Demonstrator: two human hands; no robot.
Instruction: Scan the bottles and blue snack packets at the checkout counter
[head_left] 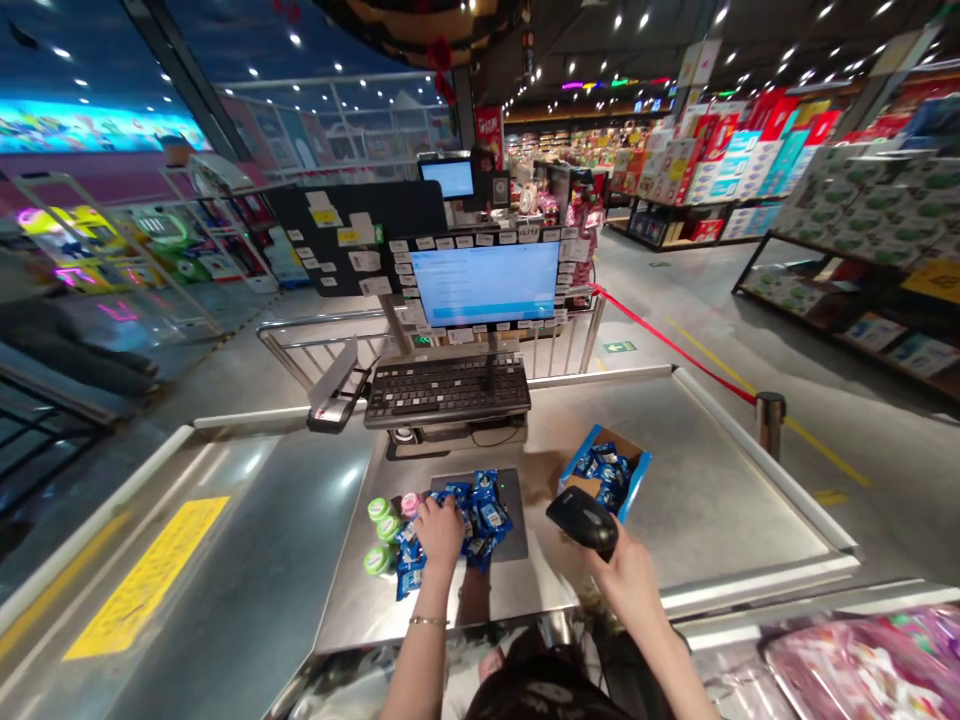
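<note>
- Here, the left hand [440, 532], fingers spread, rests on blue packets [487, 518] heaped on a dark scale plate [512, 540].
- The right hand [619, 582], fingers curled, grips a black handheld scanner [581, 518], raised within reach of them.
- Nearby, a blue-edged carton [636, 472] holds more packets [600, 470] on the steel worktop [720, 500].

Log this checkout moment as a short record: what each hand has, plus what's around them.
Left hand: on a pile of blue packets
Right hand: gripping a black handheld scanner
Under pile: dark grey plate
Beside pile: green-topped tubs, pink-topped tub
Right of pile: open cardboard box of blue packets
Surface: stainless steel checkout counter
Beyond: black keyboard, monitor, red barrier rope
</note>
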